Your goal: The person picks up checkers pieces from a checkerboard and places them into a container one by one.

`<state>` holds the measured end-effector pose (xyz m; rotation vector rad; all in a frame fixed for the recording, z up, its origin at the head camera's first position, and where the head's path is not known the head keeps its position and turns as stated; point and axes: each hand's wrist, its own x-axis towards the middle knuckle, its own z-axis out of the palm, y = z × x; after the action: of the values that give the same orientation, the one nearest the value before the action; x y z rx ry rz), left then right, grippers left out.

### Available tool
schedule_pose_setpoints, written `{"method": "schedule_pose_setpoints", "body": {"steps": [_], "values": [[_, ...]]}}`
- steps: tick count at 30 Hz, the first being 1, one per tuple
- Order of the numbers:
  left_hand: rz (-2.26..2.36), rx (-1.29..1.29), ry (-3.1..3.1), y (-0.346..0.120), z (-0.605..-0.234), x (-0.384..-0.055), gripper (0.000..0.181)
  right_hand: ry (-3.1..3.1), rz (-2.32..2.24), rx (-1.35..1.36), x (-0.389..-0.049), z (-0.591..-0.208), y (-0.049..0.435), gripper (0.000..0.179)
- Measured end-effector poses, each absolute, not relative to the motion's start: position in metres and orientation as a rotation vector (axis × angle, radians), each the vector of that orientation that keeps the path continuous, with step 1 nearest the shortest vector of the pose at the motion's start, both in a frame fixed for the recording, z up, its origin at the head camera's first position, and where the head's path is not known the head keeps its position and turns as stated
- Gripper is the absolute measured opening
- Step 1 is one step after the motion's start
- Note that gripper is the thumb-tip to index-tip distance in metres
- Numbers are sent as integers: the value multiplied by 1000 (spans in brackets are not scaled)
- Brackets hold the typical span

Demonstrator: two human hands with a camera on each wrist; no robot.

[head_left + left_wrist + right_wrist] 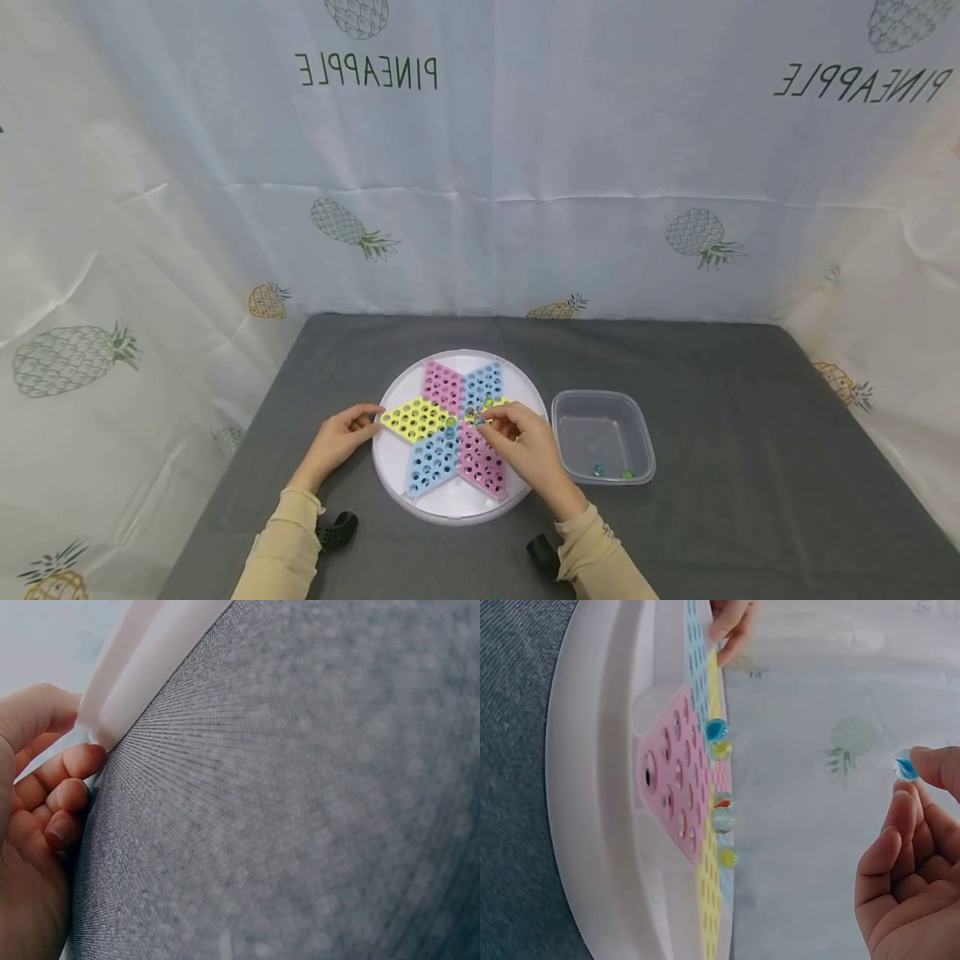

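Observation:
A round white board (465, 518) carries a star of pink, blue and yellow sections full of holes. My left hand (339, 437) holds its left rim; in the left wrist view the thumb lies on the rim (124, 690) with curled fingers by its edge. Over the board's right half, my right hand (528, 450) pinches a clear marble with blue inside (906, 765) between thumb and fingertip. Several marbles sit around the star's centre, among them a blue one (716, 730), a yellow one (721, 750), a clear one (722, 820) and a yellow-green one (727, 857).
Right of the board stands a clear plastic container (603, 393), holding a blue marble (598, 471) and a green marble (628, 474). Grey cloth (720, 433) covers the table. A pineapple-print curtain (525, 142) hangs behind and at both sides.

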<state>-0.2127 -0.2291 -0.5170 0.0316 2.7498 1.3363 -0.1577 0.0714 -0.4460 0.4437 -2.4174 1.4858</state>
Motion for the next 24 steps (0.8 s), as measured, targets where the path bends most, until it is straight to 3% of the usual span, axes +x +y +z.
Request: {"method": "schedule_pose_setpoints", "body": {"steps": [9,24], "values": [[1338,30,2744,-229,-518,-214,30,-2351,1429,477,-143,-418,81,14],[1326,26,2750,-230,-519,-215,29,-2306,1428,351,-155,-448,114,15]]}}
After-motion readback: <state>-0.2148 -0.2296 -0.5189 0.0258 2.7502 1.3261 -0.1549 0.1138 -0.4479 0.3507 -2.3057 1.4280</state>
